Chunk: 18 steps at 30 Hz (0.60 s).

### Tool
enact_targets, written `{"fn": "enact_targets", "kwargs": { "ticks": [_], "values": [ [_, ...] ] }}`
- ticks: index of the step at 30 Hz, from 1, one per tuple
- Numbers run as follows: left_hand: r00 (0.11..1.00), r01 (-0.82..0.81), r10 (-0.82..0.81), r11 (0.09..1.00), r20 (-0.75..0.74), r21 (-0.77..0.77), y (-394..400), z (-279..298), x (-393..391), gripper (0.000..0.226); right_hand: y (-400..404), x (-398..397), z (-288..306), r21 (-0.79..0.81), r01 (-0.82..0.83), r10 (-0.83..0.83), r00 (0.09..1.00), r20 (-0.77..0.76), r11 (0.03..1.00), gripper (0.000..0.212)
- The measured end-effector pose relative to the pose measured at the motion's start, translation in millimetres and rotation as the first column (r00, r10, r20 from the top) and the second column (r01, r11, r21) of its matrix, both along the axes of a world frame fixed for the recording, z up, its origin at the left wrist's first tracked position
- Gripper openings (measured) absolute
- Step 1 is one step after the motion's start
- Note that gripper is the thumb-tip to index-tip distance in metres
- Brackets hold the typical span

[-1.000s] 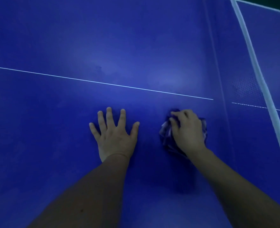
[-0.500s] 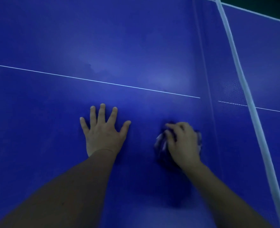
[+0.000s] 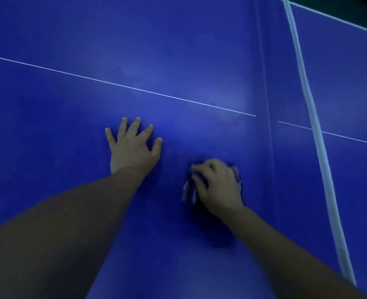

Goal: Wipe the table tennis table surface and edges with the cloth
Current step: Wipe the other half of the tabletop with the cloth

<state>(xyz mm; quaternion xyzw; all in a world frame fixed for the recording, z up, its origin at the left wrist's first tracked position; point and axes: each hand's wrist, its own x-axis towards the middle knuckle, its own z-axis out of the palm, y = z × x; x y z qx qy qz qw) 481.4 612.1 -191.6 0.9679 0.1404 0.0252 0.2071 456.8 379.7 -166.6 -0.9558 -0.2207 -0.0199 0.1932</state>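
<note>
Dimly lit, the smooth blue table tennis desk (image 3: 48,126) fills nearly the whole frame, with a thin white centre line (image 3: 117,84) slanting from the left edge down toward the right. At centre left, the left hand (image 3: 134,148) lies flat on the desk, fingers straight and spread wide. Just right of it and lower, the right hand (image 3: 218,186) has its fingers curled over a crumpled dark blue-and-white cloth (image 3: 189,189), pressing it against the desk; both are blurred, so the cloth's pattern is hard to make out, and most of it is hidden under the palm. Further right, a white-banded net (image 3: 312,126) runs from top to bottom, its mesh barely visible. In the upper right corner a dark strip of room shows beyond the desk's white edge, too dark to read. Both forearms are cut off by the bottom edge.
</note>
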Motion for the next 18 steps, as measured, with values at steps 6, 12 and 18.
{"fn": "enact_targets", "kwargs": {
  "ticks": [6, 12, 18],
  "values": [
    [0.970, 0.241, -0.241, 0.969, 0.016, -0.055, 4.8, 6.9, -41.9, 0.045, 39.8, 45.1, -2.0, -0.057, 0.270, -0.271, 0.963, 0.001, 0.961, 0.029],
    [0.970, 0.240, -0.240, 0.970, -0.027, 0.025, -11.7, 27.1, -152.5, 0.059, 3.9, -51.3, 6.8, 0.000, -0.328, 0.327, 0.944, -0.039, 0.945, 0.027],
    [0.984, 0.105, -0.080, 0.982, -0.158, 0.160, -31.5, 19.5, -265.3, 0.061, 23.4, -29.2, 5.8, -0.051, 0.010, -0.012, 0.998, -0.057, 0.999, 0.029]
  ]
}}
